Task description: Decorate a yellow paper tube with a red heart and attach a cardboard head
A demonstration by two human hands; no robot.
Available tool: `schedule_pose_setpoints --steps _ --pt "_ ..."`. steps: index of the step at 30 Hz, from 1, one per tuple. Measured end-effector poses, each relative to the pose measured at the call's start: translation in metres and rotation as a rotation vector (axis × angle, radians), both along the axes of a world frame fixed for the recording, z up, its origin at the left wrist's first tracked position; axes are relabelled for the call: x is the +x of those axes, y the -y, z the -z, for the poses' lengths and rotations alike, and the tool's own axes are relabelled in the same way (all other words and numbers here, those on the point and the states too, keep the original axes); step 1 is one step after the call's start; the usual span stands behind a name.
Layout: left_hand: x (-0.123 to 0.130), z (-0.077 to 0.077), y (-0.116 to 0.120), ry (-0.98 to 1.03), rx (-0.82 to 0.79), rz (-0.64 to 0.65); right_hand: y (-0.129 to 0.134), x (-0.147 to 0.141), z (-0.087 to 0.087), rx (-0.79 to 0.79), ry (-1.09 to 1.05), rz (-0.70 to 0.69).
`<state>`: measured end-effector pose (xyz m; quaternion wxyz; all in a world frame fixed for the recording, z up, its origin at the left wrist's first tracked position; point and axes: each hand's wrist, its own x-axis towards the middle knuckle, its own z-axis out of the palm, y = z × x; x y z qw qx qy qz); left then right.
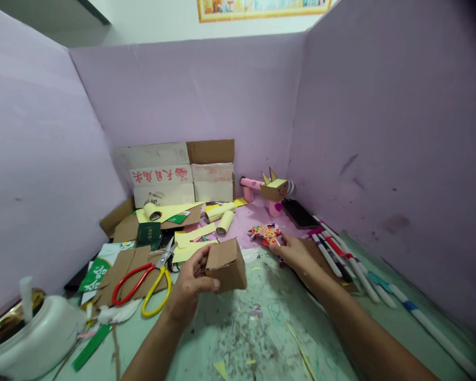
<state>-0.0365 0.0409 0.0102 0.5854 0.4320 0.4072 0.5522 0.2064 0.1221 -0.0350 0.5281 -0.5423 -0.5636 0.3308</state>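
My left hand [190, 288] grips a small brown cardboard box [228, 267], thumb across its front and fingers behind its left side. The box is held above the green tabletop. Farther right, my right hand [293, 251] reaches out with its fingers closed on the edge of a colourful floral-patterned piece [265, 233], orange, red and white, with an uneven outline. Whether that piece is paper or cloth I cannot tell. Red-and-yellow-handled scissors [153, 280] lie partly open to the left of my left hand.
A pink tube animal figure [273, 190] with a box head stands at the back. Behind the yellow paper rolls [225, 222] leans a printed cardboard sheet [162, 177]. Markers [341, 254] and a dark phone [299, 213] lie right; a white glue bottle [43, 333] stands front left. Lilac panels [190, 95] surround the table.
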Motion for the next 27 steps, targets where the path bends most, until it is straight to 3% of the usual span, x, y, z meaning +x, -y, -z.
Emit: schedule_pose_setpoints --steps 3,4,9,14,18,27 --pt "0.006 0.001 0.003 0.008 -0.016 0.043 0.025 -0.002 -0.017 0.115 -0.003 0.039" --pt "0.008 0.002 0.004 0.019 -0.032 0.045 0.034 -0.004 -0.023 0.15 -0.006 -0.01" --pt "0.016 0.004 0.007 0.1 -0.13 0.057 0.068 -0.022 -0.043 0.421 0.09 -0.504" --pt "0.019 0.01 0.008 0.12 -0.146 0.097 0.075 -0.024 -0.045 0.339 0.183 -0.745" --pt "0.021 0.012 0.007 0.145 -0.146 0.114 0.074 -0.022 -0.041 0.32 0.176 -0.807" --pt "0.02 0.012 0.007 0.168 -0.134 0.114 0.072 -0.023 -0.036 0.324 0.19 -0.801"
